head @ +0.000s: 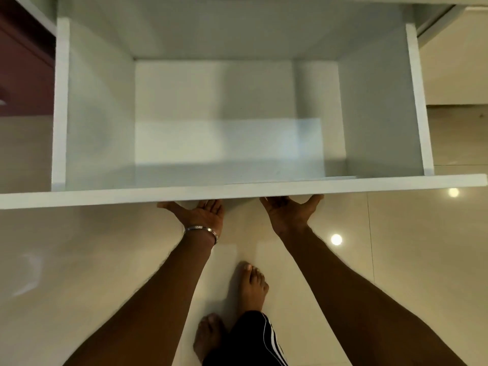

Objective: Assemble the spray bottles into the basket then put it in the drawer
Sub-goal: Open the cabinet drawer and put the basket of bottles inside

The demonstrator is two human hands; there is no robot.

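A deep white drawer (237,192) is pulled out below me, and nothing lies inside it. Both of my hands are palm-up at the underside of its front panel. My left hand (202,215), with a metal bangle at the wrist, is left of centre. My right hand (288,211) is right of centre. The fingers of both hands go under the panel's lower edge and are hidden there, with the thumbs spread outward. No basket or spray bottle is in view.
A glossy cream tiled floor (396,260) lies under the drawer. My bare feet (250,289) stand just behind my hands. A dark red surface (23,75) is at the far left and pale cabinet fronts (456,62) are at the right.
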